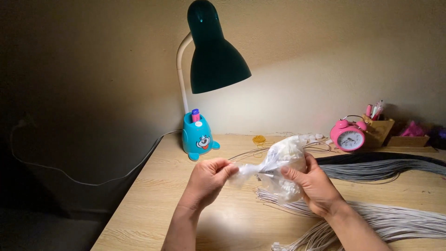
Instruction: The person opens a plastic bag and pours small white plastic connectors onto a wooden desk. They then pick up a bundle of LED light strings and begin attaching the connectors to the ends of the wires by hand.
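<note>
Both hands up over the desk (153, 204), centre of frame. Left hand (206, 179) closed in a pinch on the twisted neck of a clear plastic bag (283, 162), pulling it leftward so the neck stays taut. Right hand (313, 183) wraps the bag's body, thumb across the front, fingers curled behind, which looks like it's there to support the weight. Bag holds small white pieces, too small to tell what kind.

Lower right: bundles of thin white cords (395, 221) fanned across the desk, a dark bundle (385, 160) above them.

Upper centre: green desk lamp (213, 51) lighting the spot, blue cartoon pen holder (198, 137) as its base. Pink alarm clock (348, 135) right of centre, wooden organiser (378, 129) just behind it.
</note>
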